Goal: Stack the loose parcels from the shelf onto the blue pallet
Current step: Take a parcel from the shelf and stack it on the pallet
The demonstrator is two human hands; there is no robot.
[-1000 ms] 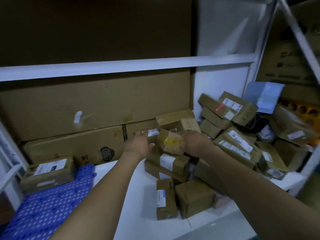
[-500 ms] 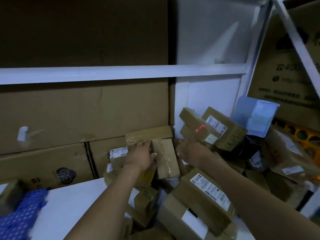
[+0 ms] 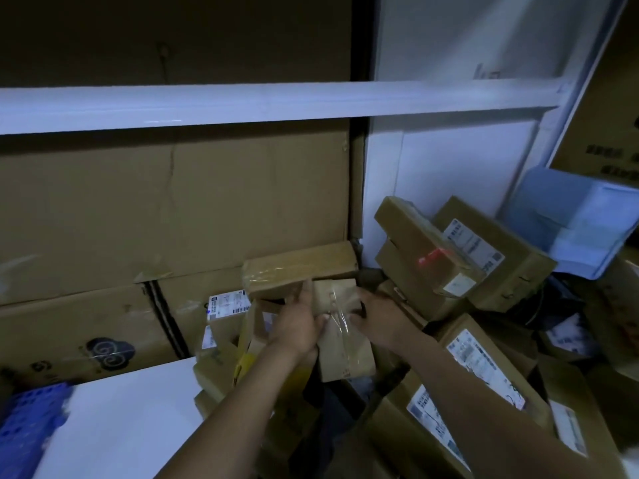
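Observation:
A small taped brown parcel (image 3: 342, 326) stands on end in the middle of the pile. My left hand (image 3: 299, 323) grips its left edge and my right hand (image 3: 375, 316) holds its right edge. A flat brown parcel (image 3: 297, 267) lies just behind them. Several loose labelled parcels (image 3: 484, 368) are heaped on the white shelf (image 3: 121, 420) to the right and below my arms. A corner of the blue pallet (image 3: 27, 423) shows at the lower left edge.
Large cardboard cartons (image 3: 173, 209) line the back of the shelf. A white shelf beam (image 3: 276, 102) crosses above. A pale blue box (image 3: 574, 223) leans at the right over more stacked parcels (image 3: 460, 257).
The view has swung right, so the pallet has slid almost out of sight. Both hands have left the rounded parcel and closed on the upright taped one.

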